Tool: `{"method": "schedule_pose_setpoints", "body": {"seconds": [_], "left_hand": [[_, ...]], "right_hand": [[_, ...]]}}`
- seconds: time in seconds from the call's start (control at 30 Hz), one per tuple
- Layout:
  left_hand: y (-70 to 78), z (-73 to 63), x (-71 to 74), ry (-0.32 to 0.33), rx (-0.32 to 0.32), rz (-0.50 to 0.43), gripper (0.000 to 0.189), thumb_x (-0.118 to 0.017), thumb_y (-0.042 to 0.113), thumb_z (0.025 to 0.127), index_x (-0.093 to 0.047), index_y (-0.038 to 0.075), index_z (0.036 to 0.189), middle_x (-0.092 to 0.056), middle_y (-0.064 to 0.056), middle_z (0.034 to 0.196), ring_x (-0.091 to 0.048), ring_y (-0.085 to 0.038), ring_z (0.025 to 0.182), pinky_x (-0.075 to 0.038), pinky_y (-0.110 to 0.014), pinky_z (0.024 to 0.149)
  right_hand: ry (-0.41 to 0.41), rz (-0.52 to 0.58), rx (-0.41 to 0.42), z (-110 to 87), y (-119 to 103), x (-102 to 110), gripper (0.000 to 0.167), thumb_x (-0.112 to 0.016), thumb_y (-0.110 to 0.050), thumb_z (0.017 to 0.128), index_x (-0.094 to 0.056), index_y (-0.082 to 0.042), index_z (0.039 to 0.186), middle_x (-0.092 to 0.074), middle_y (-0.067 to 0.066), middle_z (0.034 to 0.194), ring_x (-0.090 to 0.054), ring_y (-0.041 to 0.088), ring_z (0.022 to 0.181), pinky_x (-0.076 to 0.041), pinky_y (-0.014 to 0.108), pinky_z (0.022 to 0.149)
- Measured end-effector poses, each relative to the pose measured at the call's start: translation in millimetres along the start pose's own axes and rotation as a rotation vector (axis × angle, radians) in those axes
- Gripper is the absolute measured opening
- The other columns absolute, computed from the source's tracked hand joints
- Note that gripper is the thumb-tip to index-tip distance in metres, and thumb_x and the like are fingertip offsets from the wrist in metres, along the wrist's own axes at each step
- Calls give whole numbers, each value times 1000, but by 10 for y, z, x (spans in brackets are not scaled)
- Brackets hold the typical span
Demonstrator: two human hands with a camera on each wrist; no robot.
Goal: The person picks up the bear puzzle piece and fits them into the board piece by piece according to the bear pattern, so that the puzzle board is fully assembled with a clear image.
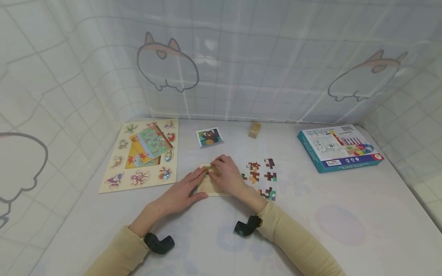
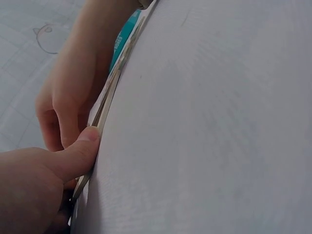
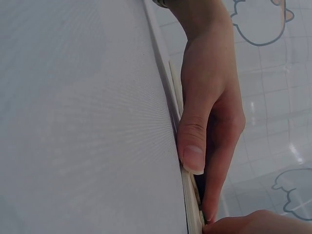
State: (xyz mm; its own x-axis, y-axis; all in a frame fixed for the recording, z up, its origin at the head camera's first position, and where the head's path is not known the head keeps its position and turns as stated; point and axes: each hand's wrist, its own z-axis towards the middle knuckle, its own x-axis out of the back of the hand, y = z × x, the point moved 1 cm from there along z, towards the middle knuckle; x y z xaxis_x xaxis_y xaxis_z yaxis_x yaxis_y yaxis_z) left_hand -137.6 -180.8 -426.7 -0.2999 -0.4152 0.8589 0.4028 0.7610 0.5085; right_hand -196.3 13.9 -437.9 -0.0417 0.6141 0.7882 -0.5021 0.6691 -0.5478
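Note:
A small pale wooden puzzle tray (image 1: 210, 188) lies on the table between both hands. My left hand (image 1: 179, 193) rests at its left side, fingers stretched along the upper left corner and thumb near the front left edge. With bent fingers, my right hand (image 1: 228, 175) reaches over the tray and pinches a small dark and green jigsaw piece (image 1: 207, 171) at the upper left corner, close to the left fingertips. Its palm hides part of the tray. In the right wrist view, the thumb (image 3: 193, 158) lies at the tray edge. Several loose bear jigsaw pieces (image 1: 254, 176) lie right of the tray.
Behind the tray lies a bear picture card (image 1: 208, 137), with a small wooden block (image 1: 254, 130) to its right. A large sea-animal board (image 1: 138, 180) with colourful picture boards (image 1: 152, 142) on it stands left. A teal-edged box (image 1: 340, 147) lies far right.

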Motion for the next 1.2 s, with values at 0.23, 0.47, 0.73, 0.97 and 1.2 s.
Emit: {"method": "schedule_pose_setpoints", "body": {"seconds": [0.23, 0.47, 0.73, 0.97, 1.2], "left_hand": [[10, -17, 0, -2, -6, 13, 76, -57, 45, 100, -26, 8, 158, -17, -4, 167, -19, -31, 153, -27, -51, 121], [11, -9, -26, -14, -26, 23, 74, -55, 42, 102, -24, 5, 158, -14, -5, 168, -16, -30, 154, -25, -51, 122], [12, -14, -37, 1, -36, 10, 73, -55, 40, 102, -24, 4, 158, -14, -6, 168, -15, -30, 154, -21, -49, 124], [3, -16, -54, 18, -38, 26, 73, -55, 40, 102, -24, 4, 158, -16, -6, 168, -17, -30, 154, -22, -50, 123], [-4, -20, -56, 15, -35, 28, 73, -54, 41, 102, -24, 5, 158, -15, -5, 168, -17, -29, 154, -22, -49, 123]], "right_hand": [[-51, 36, -19, -32, -41, 91, 33, -74, -18, 90, -68, -3, 120, -63, 9, 122, -57, 26, 117, -49, 41, 102], [-25, 104, -2, -175, 34, 379, 40, -75, -16, 89, -65, 0, 125, -61, 11, 130, -55, 30, 124, -49, 47, 102], [32, 153, -47, -336, 338, 754, 41, -73, -16, 92, -63, 0, 128, -61, 13, 130, -59, 33, 118, -53, 50, 94], [41, 177, -113, -477, 634, 972, 39, -72, -16, 93, -63, -1, 127, -62, 12, 129, -57, 33, 122, -50, 54, 98], [48, 168, -136, -556, 885, 1068, 34, -69, -13, 95, -64, -1, 126, -63, 14, 126, -59, 33, 113, -50, 52, 92]]}}
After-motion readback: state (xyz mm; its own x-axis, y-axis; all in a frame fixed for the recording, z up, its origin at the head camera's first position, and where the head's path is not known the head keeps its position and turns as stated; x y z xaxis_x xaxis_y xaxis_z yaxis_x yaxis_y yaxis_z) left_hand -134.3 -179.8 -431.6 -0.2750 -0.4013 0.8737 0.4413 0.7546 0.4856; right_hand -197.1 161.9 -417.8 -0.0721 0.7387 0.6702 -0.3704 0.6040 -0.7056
